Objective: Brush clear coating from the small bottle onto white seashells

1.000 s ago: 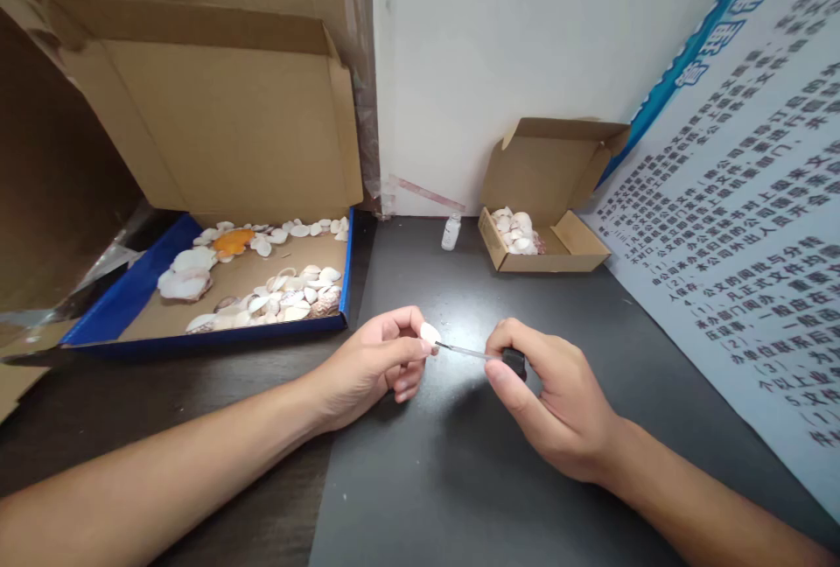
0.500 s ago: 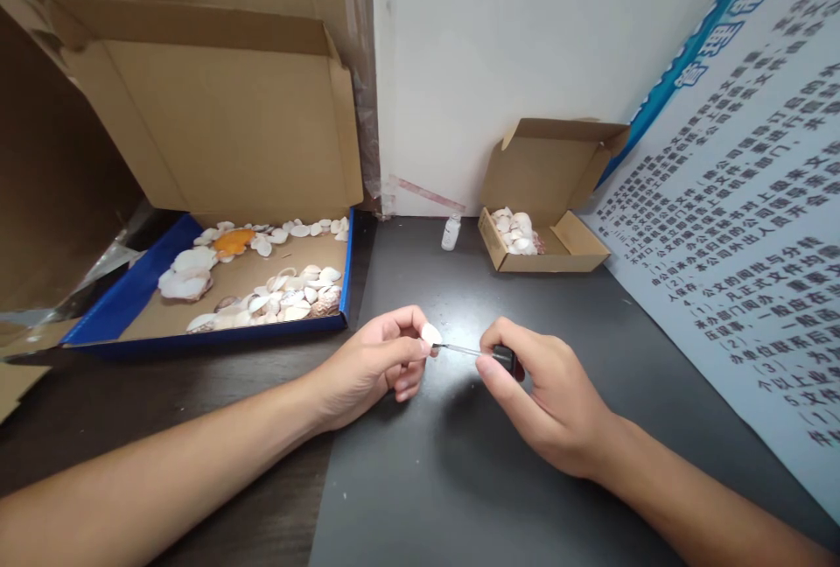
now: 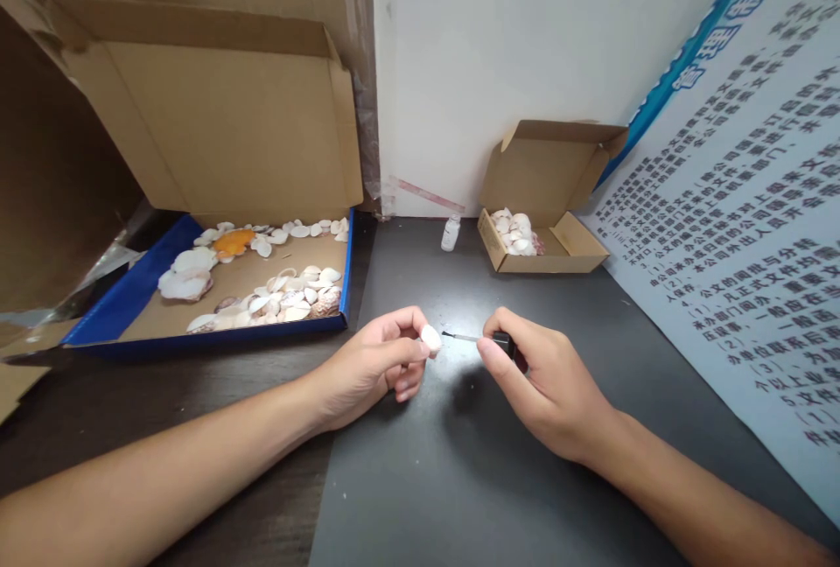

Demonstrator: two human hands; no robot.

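Seen from my head-worn camera, my left hand [image 3: 384, 359] pinches a small, rounded white seashell [image 3: 430, 339] between thumb and forefinger, its pale face toward the light, above the dark grey worktop [image 3: 394, 488]. Opposite, my right hand [image 3: 555, 388] grips the glossy black cap [image 3: 504, 343] of a slim, dark-tipped applicator brush [image 3: 465, 338], thumb and bent forefinger closed around it. The brush's long axis runs nearly sideways across my view, its tip pointing left at the shell and sitting just beside it, seemingly with a sliver of gap. The shell lies to the left of my right hand, with my left hand much the nearer, holding it.

Beyond, a small whitish bottle [image 3: 450, 233] stands upright on the worktop, near a small open brown cardboard box [image 3: 555, 263] with pale shells [image 3: 517, 232] heaped at its left end. At far left, a large open cardboard box with blue walls [image 3: 350, 256] holds a cluster of white and speckled shells [image 3: 289, 296] along its near side, large white scalloped shells [image 3: 187, 274] toward its left and an orange shell [image 3: 234, 242] toward its back.
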